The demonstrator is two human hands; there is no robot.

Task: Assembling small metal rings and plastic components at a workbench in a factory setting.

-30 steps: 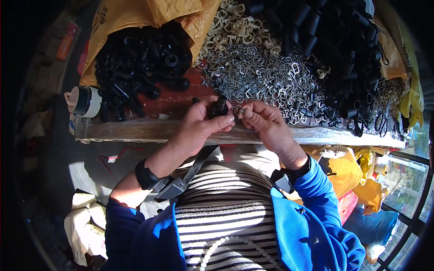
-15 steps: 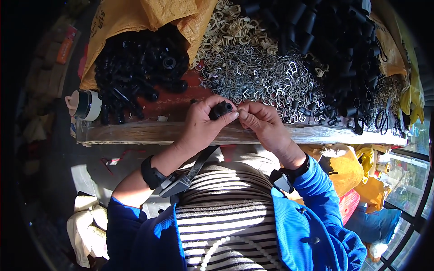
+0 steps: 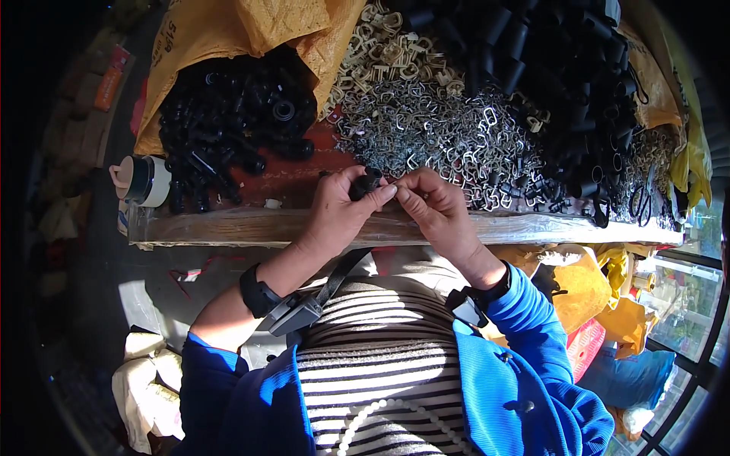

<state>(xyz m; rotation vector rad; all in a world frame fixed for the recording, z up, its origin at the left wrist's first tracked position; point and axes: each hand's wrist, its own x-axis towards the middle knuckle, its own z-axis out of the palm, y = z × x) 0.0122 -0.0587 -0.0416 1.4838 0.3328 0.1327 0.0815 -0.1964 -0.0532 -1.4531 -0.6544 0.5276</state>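
Above the table's near edge my left hand (image 3: 339, 207) is closed around a black tubular plastic part (image 3: 366, 185), one end of which shows between thumb and fingers. Close against it, my right hand (image 3: 439, 209) pinches with thumb and forefinger at the left thumb's tip. Whatever sits in that pinch is too small to make out. Just beyond my right hand lies a heap of small bent metal clips (image 3: 449, 137). Beyond my left hand, black plastic fittings (image 3: 228, 129) spill from an orange-yellow woven sack (image 3: 201, 30).
Beige plastic clips (image 3: 391, 45) lie behind the metal ones. Black tubes (image 3: 502, 45) pile up at the far right. A cream and dark green container (image 3: 144, 181) stands at the table's left corner. The plastic-wrapped front edge (image 3: 251, 226) runs below my hands. Yellow bags (image 3: 582, 285) are at lower right.
The black part has tipped, so its open end no longer faces up as plainly. My right hand has shifted slightly left, its fingertips still at the left thumb.
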